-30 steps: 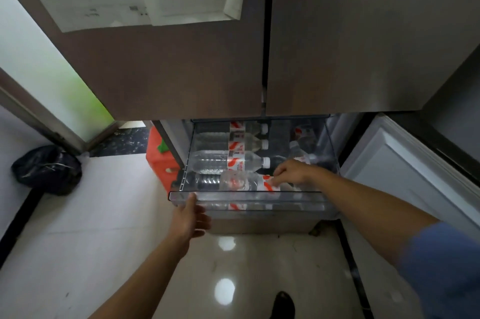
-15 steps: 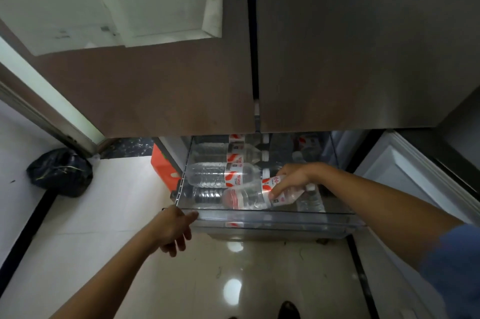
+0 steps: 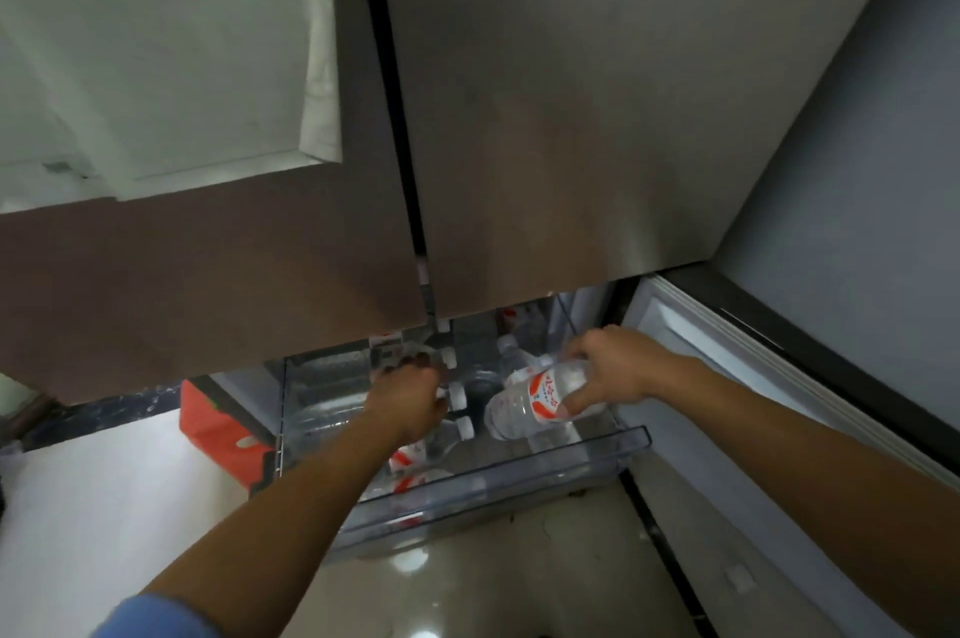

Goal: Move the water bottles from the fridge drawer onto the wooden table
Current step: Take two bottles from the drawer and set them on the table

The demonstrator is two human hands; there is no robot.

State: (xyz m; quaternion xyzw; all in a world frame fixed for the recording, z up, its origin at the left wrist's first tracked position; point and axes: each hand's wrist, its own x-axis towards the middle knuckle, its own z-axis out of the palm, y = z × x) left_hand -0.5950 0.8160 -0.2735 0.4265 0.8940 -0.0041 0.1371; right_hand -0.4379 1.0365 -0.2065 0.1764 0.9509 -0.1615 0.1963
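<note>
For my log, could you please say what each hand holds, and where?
Right hand grips a water bottle at its label; left hand cannot be told.

drawer (image 3: 519, 475) open | btls (image 3: 318, 416) lying inside, prob. several

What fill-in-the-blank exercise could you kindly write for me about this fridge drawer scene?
1. The bottle over the drawer is held in the ___ hand.
2. The left hand reaches into the ___.
3. The box on the floor lies to the ___ of the drawer.
Missing words: right (the right hand); drawer; left.
</note>
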